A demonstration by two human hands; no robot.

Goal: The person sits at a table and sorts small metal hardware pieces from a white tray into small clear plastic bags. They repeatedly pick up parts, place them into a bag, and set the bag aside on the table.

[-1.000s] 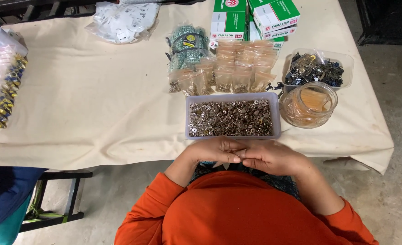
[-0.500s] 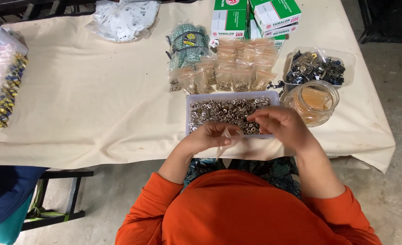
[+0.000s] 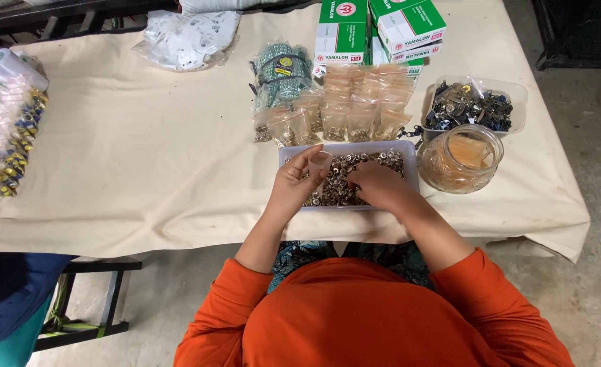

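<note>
The person's orange sleeves fill the near edge of the view, and both forearms reach forward over the cloth-covered table [image 3: 144, 170]. The left hand [image 3: 295, 187] pinches a small clear plastic bag [image 3: 321, 163] between thumb and fingers, holding it upright with its mouth toward the far side of the table. The right hand [image 3: 375, 185] rests palm-down inside the tray, fingers curled onto the parts; whether it holds any cannot be told. The clear rectangular plastic tray [image 3: 409, 158] sits at the near table edge, long axis running left to right, filled with small round metal fasteners [image 3: 341, 187], shiny and ring-shaped. Just right of it stands a round glass jar [image 3: 460, 160]. Beyond the tray lie rows of filled clear packets [image 3: 355, 102], a tub of dark metal hardware [image 3: 474, 105], and green-and-white cardboard boxes [image 3: 375, 27].
</note>
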